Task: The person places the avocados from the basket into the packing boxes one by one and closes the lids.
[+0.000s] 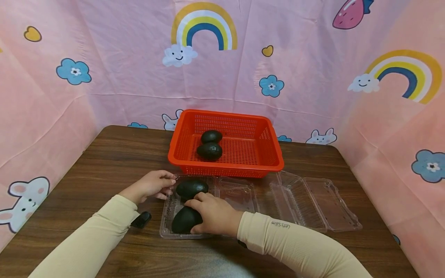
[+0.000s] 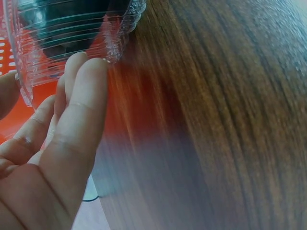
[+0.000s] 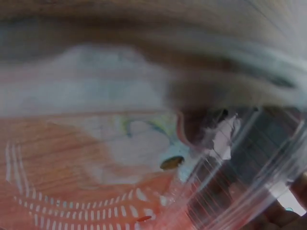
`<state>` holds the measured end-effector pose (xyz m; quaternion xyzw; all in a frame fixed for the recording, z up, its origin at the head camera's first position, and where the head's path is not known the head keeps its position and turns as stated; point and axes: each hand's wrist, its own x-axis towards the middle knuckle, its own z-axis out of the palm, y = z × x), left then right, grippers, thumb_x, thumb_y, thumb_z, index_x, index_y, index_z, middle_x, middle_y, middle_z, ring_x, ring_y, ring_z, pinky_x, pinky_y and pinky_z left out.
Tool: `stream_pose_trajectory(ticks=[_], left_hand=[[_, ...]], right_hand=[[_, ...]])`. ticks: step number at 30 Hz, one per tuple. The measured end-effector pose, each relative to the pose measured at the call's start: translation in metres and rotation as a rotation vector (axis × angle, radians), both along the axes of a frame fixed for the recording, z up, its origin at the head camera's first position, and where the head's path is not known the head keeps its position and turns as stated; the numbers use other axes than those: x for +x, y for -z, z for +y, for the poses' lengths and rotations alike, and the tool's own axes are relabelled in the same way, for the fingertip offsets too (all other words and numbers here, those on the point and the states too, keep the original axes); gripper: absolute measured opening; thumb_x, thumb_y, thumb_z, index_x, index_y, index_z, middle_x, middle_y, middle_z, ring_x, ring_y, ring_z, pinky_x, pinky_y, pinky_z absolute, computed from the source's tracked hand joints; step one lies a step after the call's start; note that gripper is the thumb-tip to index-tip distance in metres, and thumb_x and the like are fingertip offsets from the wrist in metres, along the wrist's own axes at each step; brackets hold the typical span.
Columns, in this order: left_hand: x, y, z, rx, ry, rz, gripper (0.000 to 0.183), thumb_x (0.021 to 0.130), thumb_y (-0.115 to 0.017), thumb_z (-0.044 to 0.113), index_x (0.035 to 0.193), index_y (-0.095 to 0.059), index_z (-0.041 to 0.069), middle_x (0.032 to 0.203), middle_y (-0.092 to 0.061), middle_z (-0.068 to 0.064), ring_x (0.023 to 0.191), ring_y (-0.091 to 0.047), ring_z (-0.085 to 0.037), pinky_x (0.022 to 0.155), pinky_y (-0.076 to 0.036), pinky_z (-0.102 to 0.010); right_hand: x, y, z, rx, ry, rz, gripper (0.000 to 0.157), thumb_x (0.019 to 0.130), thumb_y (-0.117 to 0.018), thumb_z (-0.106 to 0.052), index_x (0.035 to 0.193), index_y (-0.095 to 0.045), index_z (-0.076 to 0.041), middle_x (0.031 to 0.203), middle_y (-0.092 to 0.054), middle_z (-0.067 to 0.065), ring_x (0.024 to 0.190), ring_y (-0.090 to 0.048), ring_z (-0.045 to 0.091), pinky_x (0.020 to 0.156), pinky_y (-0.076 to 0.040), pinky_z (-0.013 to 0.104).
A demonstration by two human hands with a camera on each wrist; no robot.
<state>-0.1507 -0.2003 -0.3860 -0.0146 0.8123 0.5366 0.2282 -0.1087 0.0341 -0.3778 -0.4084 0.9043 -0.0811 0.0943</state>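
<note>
On the table, a clear plastic clamshell container lies with its lid folded out to the right. Its tray holds a dark avocado at the back and another avocado at the front. My right hand grips the front avocado from its right side. At the tray's back-left corner, my left hand touches the plastic. In the left wrist view its fingers extend against the ribbed wall, with the thumb beside the rim. The right wrist view is blurred by plastic close to the lens.
Behind the clamshell stands a red slotted basket with two avocados at its left side. A second open clear clamshell lies to the right on the brown wooden table. Patterned pink cloth hangs around the table.
</note>
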Motion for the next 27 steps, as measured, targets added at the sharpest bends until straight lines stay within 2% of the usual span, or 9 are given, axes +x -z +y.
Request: stream_pose_trajectory(ticks=[12, 27], left_hand=[[0.000, 0.003, -0.001, 0.004, 0.001, 0.013, 0.040, 0.101, -0.048, 0.014, 0.133, -0.043, -0.011, 0.108, -0.056, -0.017, 0.081, -0.060, -0.018, 0.072, -0.057, -0.035], [-0.001, 0.005, -0.001, 0.008, 0.009, 0.017, 0.040, 0.101, -0.048, 0.014, 0.132, -0.043, -0.011, 0.107, -0.056, -0.017, 0.080, -0.060, -0.018, 0.071, -0.057, -0.035]], right_hand=[[0.005, -0.007, 0.005, -0.057, 0.003, 0.010, 0.062, 0.080, -0.078, -0.042, 0.135, -0.056, -0.022, 0.124, -0.055, -0.001, 0.111, -0.057, 0.014, 0.088, -0.051, 0.028], [0.010, -0.025, 0.031, -0.258, 0.144, -0.042, 0.066, 0.083, -0.076, -0.036, 0.140, -0.049, -0.018, 0.134, -0.049, 0.002, 0.119, -0.053, 0.016, 0.094, -0.049, 0.033]])
